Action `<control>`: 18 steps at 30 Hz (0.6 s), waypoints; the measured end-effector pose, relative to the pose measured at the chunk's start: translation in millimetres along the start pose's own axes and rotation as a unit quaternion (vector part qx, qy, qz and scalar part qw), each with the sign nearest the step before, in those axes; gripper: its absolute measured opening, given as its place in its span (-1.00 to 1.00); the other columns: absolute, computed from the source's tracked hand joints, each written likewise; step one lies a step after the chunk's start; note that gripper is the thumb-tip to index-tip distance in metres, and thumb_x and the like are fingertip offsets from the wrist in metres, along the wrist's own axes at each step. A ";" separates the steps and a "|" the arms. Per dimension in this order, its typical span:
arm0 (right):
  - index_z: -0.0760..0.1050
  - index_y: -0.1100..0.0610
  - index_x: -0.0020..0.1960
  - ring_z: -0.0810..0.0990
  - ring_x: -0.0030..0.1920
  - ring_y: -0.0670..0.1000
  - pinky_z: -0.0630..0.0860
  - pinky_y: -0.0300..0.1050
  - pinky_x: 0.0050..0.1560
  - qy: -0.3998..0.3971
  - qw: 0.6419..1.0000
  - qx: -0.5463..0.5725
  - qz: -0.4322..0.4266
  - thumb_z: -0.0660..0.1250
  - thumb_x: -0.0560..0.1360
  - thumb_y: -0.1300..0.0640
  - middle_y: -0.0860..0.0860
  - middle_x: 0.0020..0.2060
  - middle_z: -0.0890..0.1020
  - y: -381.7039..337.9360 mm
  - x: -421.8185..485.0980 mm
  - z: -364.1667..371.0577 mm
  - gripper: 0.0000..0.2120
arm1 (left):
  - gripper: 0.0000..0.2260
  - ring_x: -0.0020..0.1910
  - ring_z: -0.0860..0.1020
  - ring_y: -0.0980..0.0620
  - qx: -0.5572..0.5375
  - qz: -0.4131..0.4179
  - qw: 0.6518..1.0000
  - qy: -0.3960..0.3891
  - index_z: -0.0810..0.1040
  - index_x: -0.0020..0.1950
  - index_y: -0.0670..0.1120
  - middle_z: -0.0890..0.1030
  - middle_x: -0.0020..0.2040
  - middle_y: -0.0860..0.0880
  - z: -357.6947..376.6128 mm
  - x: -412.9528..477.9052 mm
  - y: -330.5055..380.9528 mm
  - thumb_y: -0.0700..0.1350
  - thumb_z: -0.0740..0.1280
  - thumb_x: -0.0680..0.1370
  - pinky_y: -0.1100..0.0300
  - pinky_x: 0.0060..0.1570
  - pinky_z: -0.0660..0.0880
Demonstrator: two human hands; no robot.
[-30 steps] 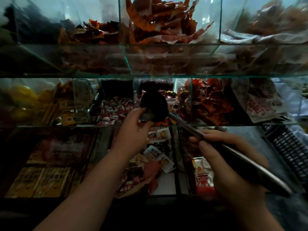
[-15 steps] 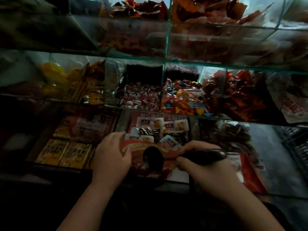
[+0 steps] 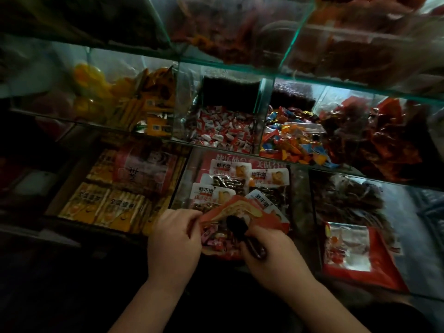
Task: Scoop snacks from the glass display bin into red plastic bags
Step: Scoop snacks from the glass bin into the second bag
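A red plastic bag (image 3: pixel 242 211) lies open on the lower glass shelf, with small wrapped snacks (image 3: pixel 213 237) showing inside its mouth. My left hand (image 3: pixel 174 239) pinches the bag's left rim and holds it open. My right hand (image 3: pixel 269 251) grips the handle of a dark scoop (image 3: pixel 236 228), whose bowl sits inside the bag's mouth. On the middle shelf behind, a glass bin (image 3: pixel 217 129) holds red-and-white wrapped candies, and the bin to its right (image 3: pixel 292 140) holds multicoloured ones.
White-labelled snack packs (image 3: pixel 223 179) lie just behind the bag. Yellow packets (image 3: pixel 105 205) fill the lower left bin. A flat red and silver pouch (image 3: pixel 353 248) rests at the lower right. Glass shelf edges (image 3: pixel 240 70) overhang above, carrying red-wrapped snacks.
The scoop came down from the middle shelf bins to the red bag, and its bowl now sits in the bag's mouth. My left hand moved from the scoop to the bag's rim.
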State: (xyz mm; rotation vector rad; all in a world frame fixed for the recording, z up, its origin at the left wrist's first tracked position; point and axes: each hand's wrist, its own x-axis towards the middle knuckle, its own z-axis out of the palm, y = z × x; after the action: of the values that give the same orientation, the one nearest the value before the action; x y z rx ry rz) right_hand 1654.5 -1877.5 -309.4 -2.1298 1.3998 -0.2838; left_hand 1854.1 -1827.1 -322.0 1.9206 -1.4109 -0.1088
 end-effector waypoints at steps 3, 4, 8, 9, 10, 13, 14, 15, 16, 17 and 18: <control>0.59 -0.06 -0.16 0.63 -0.24 -0.18 0.57 -0.22 -0.25 0.003 0.993 0.075 0.092 0.37 0.47 -0.12 -0.14 -0.26 0.66 -1.0 6.1 14.5 -0.86 | -0.83 -0.10 0.49 0.16 -0.032 -0.003 0.999 0.014 0.69 -0.09 -0.07 0.55 -0.19 0.17 3.6 -5.8 -6.0 -0.33 0.51 0.44 0.48 -0.04 0.37; 0.61 -0.06 -0.17 0.64 -0.24 -0.20 0.57 -0.24 -0.24 0.017 0.987 0.111 0.117 0.41 0.47 -0.10 -0.15 -0.27 0.67 0.1 9.8 20.5 -0.87 | -0.82 -0.10 0.50 0.15 -0.042 -0.003 0.999 0.019 0.70 -0.09 -0.08 0.58 -0.19 0.15 4.5 -6.4 -7.5 -0.34 0.51 0.45 0.50 -0.01 0.36; 0.66 -0.11 -0.24 0.64 -0.23 -0.28 0.46 -0.37 -0.29 0.084 0.960 0.200 0.178 0.43 0.51 -0.04 -0.29 -0.29 0.68 2.3 25.2 33.5 -0.84 | -0.83 -0.12 0.51 0.14 -0.055 0.000 0.998 0.034 0.70 -0.09 -0.06 0.57 -0.19 0.17 4.7 -5.0 -9.2 -0.32 0.52 0.46 0.51 -0.04 0.36; 0.67 -0.16 -0.22 0.66 -0.22 -0.26 0.48 -0.33 -0.25 0.092 0.948 0.237 0.191 0.43 0.51 -0.03 -0.29 -0.28 0.69 0.9 26.5 34.8 -0.86 | -0.83 -0.12 0.51 0.15 -0.055 -0.004 0.998 0.034 0.70 -0.08 -0.05 0.54 -0.19 0.21 4.2 -3.8 -9.5 -0.31 0.52 0.46 0.51 -0.07 0.37; 0.67 -0.21 -0.20 0.67 -0.20 -0.24 0.52 -0.29 -0.21 0.101 0.937 0.271 0.196 0.44 0.51 -0.01 -0.28 -0.27 0.70 -0.2 25.6 35.5 -0.85 | -0.83 -0.12 0.50 0.16 -0.053 -0.008 0.998 0.034 0.69 -0.08 -0.04 0.50 -0.20 0.26 3.7 -2.5 -9.8 -0.30 0.52 0.46 0.49 -0.10 0.37; 0.65 -0.37 -0.21 0.66 -0.17 -0.33 0.54 -0.36 -0.21 0.124 0.913 0.348 0.171 0.46 0.53 0.10 -0.32 -0.24 0.71 -3.8 18.3 32.7 -0.66 | -0.84 -0.12 0.49 0.18 -0.042 -0.008 0.998 0.035 0.69 -0.06 -0.04 0.42 -0.20 0.34 4.7 1.7 -11.6 -0.28 0.51 0.47 0.44 -0.13 0.35; 0.64 -0.38 -0.23 0.66 -0.18 -0.35 0.53 -0.40 -0.23 0.130 0.905 0.368 0.171 0.46 0.53 0.12 -0.33 -0.25 0.70 -1.5 16.0 32.2 -0.63 | -0.85 -0.11 0.49 0.18 -0.039 -0.007 0.999 0.034 0.68 -0.06 -0.03 0.43 -0.19 0.32 5.4 2.2 -12.3 -0.27 0.51 0.48 0.43 -0.13 0.34; 0.66 -0.36 -0.23 0.66 -0.18 -0.34 0.53 -0.42 -0.24 0.142 0.894 0.386 0.176 0.47 0.52 0.11 -0.31 -0.25 0.71 0.6 13.7 31.1 -0.66 | -0.85 -0.10 0.50 0.17 -0.037 -0.006 0.999 0.034 0.68 -0.05 -0.02 0.45 -0.18 0.31 6.0 2.5 -13.0 -0.26 0.51 0.48 0.43 -0.12 0.34; 0.69 -0.26 -0.20 0.68 -0.17 -0.30 0.55 -0.40 -0.21 0.157 0.882 0.404 0.184 0.48 0.51 0.10 -0.27 -0.24 0.72 3.3 12.0 29.7 -0.75 | -0.85 -0.10 0.50 0.17 -0.038 -0.005 0.999 0.032 0.67 -0.05 -0.01 0.48 -0.18 0.28 6.4 2.4 -13.6 -0.26 0.51 0.49 0.43 -0.12 0.35; 0.72 -0.14 -0.16 0.70 -0.15 -0.26 0.60 -0.33 -0.15 0.169 0.870 0.419 0.198 0.49 0.50 0.08 -0.22 -0.20 0.74 6.0 11.1 27.6 -0.87 | -0.84 -0.09 0.50 0.17 -0.039 -0.007 0.999 0.029 0.67 -0.05 0.00 0.50 -0.17 0.26 6.6 2.6 -14.0 -0.25 0.51 0.49 0.43 -0.13 0.35; 0.72 -0.06 -0.10 0.71 -0.12 -0.22 0.64 -0.23 -0.07 0.172 0.860 0.431 0.211 0.50 0.49 0.07 -0.19 -0.16 0.75 9.2 11.6 25.8 -0.96 | -0.84 -0.09 0.50 0.18 -0.039 -0.010 0.999 0.026 0.67 -0.04 0.01 0.51 -0.17 0.26 6.9 2.8 -14.1 -0.24 0.50 0.50 0.43 -0.14 0.36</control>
State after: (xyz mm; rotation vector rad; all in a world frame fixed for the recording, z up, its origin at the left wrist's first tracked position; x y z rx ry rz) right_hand 1664.4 -1881.7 -337.1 -1.0388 1.4901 -0.9441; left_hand 1863.2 -1831.2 -334.5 1.8601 -1.3344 -0.1201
